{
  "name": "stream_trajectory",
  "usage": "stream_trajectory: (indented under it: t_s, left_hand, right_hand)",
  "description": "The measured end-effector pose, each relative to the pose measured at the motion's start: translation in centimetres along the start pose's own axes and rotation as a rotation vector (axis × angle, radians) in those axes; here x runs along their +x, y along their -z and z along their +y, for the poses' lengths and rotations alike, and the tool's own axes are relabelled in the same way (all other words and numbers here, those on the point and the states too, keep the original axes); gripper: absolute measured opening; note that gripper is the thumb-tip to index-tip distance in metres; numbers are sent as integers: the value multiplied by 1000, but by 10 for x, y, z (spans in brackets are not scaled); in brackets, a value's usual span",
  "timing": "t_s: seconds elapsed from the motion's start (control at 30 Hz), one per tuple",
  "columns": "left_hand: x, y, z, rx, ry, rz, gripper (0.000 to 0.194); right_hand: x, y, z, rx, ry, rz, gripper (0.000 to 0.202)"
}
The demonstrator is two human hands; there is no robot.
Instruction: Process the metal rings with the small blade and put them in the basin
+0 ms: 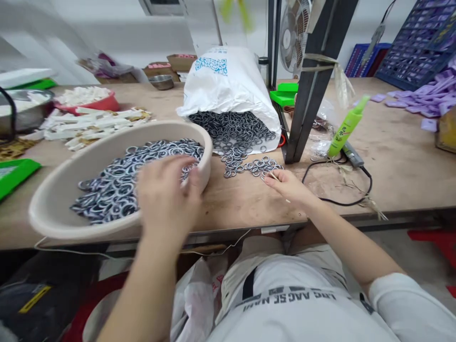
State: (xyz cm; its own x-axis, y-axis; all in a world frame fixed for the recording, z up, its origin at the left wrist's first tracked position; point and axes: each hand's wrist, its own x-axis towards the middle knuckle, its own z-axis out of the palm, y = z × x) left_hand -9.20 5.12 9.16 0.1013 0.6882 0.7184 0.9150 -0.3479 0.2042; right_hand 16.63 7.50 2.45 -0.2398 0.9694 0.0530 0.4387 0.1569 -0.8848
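Note:
Motion smears my left hand (167, 197), which hangs over the near right rim of a large beige basin (41, 211). Its fingers are too blurred to show whether they hold anything. Many small grey metal-looking rings (110, 192) are heaped in the basin. My right hand (289, 187) is closed in a pinch on a thin pale stick (273, 175), just above the tabletop. Close to its fingertips lies a loose cluster of the same rings (261, 165). They trail out of the mouth of a white sack (228, 85) lying on its side, with more rings inside.
A dark metal post (309, 90) rises right of the sack. Beyond my right hand are a yellow-green bottle (347, 128) and a black cable (368, 183). White strips (96, 123) and a red bowl (110, 102) sit behind the basin. Purple pieces (423, 95) lie at far right.

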Motion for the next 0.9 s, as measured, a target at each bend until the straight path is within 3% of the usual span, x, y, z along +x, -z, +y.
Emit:
stream_trajectory:
  t_s: [0.1, 0.2, 0.33, 0.43, 0.67, 0.77, 0.9]
  left_hand:
    - [-29, -37, 54, -374, -34, -321, 31]
    - [-50, -70, 83, -610, 110, -418, 41]
    - [-65, -83, 94, -1077, 407, -426, 43]
    - [-68, -78, 98, -1311, 551, -461, 43]
    - [-69, -75, 98, -1438, 584, -570, 41]
    - [-68, -73, 95, -1464, 585, -578, 40]
    - [-71, -73, 93, -1518, 620, -597, 38]
  right_hand:
    - [-28, -14, -11, 700, -56, -33, 34]
    - [-48, -30, -16, 906, -66, 85, 32]
    - [-59, -43, -15, 812, 45, 295, 24]
    - [-61, -44, -11, 732, 104, 304, 24]
    - [-58, -23, -10, 476, 93, 268, 28]
    - [-66, -8, -13, 175, 182, 268, 28]
    - [-78, 0, -16, -66, 336, 128, 34]
